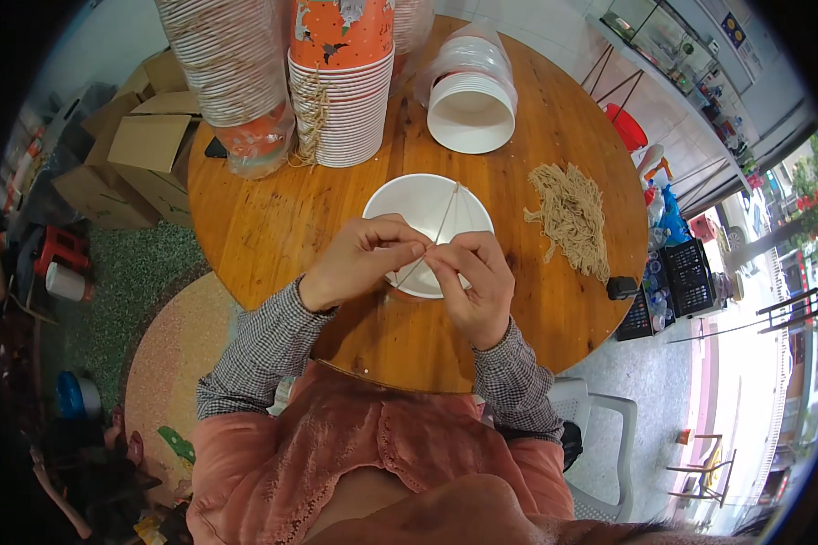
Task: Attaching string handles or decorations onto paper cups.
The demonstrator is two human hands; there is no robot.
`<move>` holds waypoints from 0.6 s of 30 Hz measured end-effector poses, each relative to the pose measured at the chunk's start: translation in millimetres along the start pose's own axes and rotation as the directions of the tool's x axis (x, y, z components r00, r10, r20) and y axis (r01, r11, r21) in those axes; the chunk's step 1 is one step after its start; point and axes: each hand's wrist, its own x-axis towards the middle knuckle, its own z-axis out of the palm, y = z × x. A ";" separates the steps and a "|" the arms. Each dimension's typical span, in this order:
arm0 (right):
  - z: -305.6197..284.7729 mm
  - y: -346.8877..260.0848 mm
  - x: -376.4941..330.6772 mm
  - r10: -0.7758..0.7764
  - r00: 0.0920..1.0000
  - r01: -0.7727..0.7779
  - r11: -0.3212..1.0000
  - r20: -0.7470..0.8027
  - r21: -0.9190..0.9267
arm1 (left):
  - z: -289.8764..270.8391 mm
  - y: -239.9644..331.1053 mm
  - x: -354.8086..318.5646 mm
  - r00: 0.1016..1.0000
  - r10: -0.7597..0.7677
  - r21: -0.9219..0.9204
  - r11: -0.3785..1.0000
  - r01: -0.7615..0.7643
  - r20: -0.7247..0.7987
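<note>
A white paper bucket (379, 202) stands on the round wooden table in front of me, its open mouth facing up. A thin beige cord (447, 214) stretches across that mouth from the far rim toward the near side. Above the bucket, my left hand (365, 259) pinches the cord between thumb and forefinger. My right hand (475, 280) pinches it just beside, the fingertips of both hands nearly touching. The fingers cover the cord's middle part. To the right lies a loose pile of beige cords (568, 218).
Tall nested stacks hold orange printed buckets (344, 34) and white-rimmed ones (345, 113), some with cords hanging down. A bagged stack of white buckets (473, 118) lies on its side at the back. A small black object (621, 288) sits at the table's right edge. Cardboard boxes (145, 145) stand left.
</note>
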 end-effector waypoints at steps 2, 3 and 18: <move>-0.7 0.3 4.3 0.006 1.000 -0.006 1.000 -0.005 0.015 | 1.0 -5.1 0.5 0.996 0.087 0.094 0.992 -0.087 0.008; -1.1 1.4 6.5 0.024 1.000 -0.024 0.999 -0.007 0.028 | 0.5 -6.0 0.3 0.992 0.125 0.152 0.980 -0.128 0.029; 7.8 8.1 -1.3 0.487 0.851 -0.523 0.741 0.198 0.422 | 11.6 -12.0 -3.6 0.931 0.335 0.276 0.917 -0.286 -0.146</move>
